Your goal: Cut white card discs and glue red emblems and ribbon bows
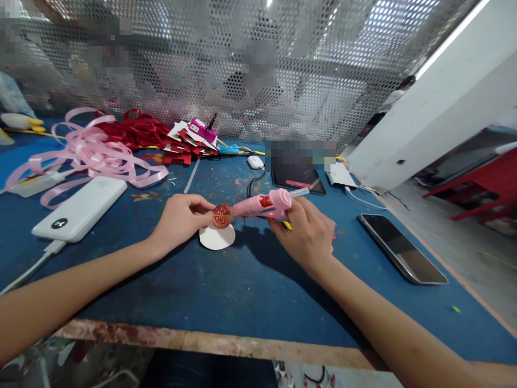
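My left hand pinches a small round red-and-gold ornament just above a white paper disc lying on the blue table. My right hand grips a pink hot glue gun whose nozzle points left and meets the ornament. A clear glue stick pokes out of the gun's back end. Both hands are closed on what they hold.
A white power bank with a cable lies at the left. Pink ribbon and red ribbon are piled behind. A tablet and a white mouse lie farther back, a phone at the right. Perforated metal screen behind.
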### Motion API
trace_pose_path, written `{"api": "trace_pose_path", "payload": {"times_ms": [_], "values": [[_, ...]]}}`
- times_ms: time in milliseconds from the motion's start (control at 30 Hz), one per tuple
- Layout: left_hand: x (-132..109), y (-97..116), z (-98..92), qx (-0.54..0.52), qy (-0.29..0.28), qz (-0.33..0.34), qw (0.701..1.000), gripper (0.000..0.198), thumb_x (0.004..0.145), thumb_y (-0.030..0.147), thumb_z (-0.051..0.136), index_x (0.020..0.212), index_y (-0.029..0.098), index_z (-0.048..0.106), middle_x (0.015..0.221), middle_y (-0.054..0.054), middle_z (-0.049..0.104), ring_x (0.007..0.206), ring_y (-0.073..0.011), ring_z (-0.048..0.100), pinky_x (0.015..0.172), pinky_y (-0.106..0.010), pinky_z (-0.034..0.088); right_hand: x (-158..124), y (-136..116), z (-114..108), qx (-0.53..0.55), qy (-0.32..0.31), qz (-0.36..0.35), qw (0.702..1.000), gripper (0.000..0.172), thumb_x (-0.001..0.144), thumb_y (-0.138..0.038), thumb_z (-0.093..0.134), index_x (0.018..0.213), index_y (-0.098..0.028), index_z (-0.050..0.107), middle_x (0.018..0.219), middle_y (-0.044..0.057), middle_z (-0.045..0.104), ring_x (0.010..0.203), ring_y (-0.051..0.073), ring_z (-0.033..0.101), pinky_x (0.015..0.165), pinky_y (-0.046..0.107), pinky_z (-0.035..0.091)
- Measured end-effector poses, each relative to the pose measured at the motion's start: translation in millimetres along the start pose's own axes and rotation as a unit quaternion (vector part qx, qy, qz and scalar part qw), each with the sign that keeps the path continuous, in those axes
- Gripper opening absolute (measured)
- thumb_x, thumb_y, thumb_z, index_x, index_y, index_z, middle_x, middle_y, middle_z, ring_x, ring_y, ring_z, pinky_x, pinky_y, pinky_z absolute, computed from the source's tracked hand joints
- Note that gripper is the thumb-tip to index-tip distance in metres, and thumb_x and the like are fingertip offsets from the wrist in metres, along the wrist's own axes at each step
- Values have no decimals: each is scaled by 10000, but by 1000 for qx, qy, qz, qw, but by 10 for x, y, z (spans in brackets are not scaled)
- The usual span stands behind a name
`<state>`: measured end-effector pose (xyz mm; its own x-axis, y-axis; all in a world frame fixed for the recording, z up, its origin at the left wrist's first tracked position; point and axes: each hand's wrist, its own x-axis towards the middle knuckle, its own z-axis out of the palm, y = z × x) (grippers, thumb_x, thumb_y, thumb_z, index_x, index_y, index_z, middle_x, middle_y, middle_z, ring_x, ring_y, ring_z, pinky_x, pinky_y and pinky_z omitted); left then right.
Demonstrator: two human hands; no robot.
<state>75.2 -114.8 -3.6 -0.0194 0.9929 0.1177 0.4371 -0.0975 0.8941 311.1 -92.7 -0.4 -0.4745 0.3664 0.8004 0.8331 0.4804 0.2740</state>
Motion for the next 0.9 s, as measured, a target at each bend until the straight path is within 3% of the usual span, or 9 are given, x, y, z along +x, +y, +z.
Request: {"api": "trace_pose_path", "payload": {"times_ms": [100,200,333,500,600,767,900], "values": [[-45,55,-9,95,42,70,992,200,691,362,618,728,186,706,683,-26,689,575,-132,579,534,-212,416,-12,1,14,8,-8,31,999,155,792,-322,518,801,-169,545,663,37,606,598,159,542,508,248,316],[-68,87,-22,188,85,134,969,201,735,357,565,699,217,704,707,-18,678,600,-131,561,583,-219,409,-22,-4,22,15,-61,99,993,216,789,-368,490,732,-170,556,575,26,585,491,142,506,458,245,238],[-68,91,-26,213,96,143,962,201,740,357,557,699,227,704,675,-10,663,587,-133,548,566,-218,392,-29,-25,21,25,-114,163,980,283,776,-421,468,677,-176,570,501,13,577,408,129,470,440,237,194],[-62,71,-20,213,105,158,958,168,733,312,562,697,216,695,675,-2,655,580,-124,539,568,-211,392,-15,-54,-4,99,-127,191,968,163,734,-327,522,717,-182,595,585,15,629,472,139,521,463,227,260],[-57,70,-30,223,120,166,953,153,728,274,554,703,212,691,658,3,648,571,-120,533,565,-209,391,15,-58,-27,185,-148,180,955,112,722,-265,547,756,-183,614,677,20,653,586,152,556,519,232,320],[-18,43,-68,228,125,168,951,159,730,279,547,696,206,684,672,-6,661,584,-127,545,576,-217,394,53,-48,-30,261,-171,112,943,228,746,-229,535,931,-154,647,731,38,655,639,159,531,617,276,363],[26,2,-96,214,133,164,954,149,716,266,552,712,197,685,689,-12,666,604,-135,557,595,-224,400,46,-26,-59,299,-179,81,934,187,782,-202,494,866,-149,652,732,48,614,657,145,525,590,249,368]]}}
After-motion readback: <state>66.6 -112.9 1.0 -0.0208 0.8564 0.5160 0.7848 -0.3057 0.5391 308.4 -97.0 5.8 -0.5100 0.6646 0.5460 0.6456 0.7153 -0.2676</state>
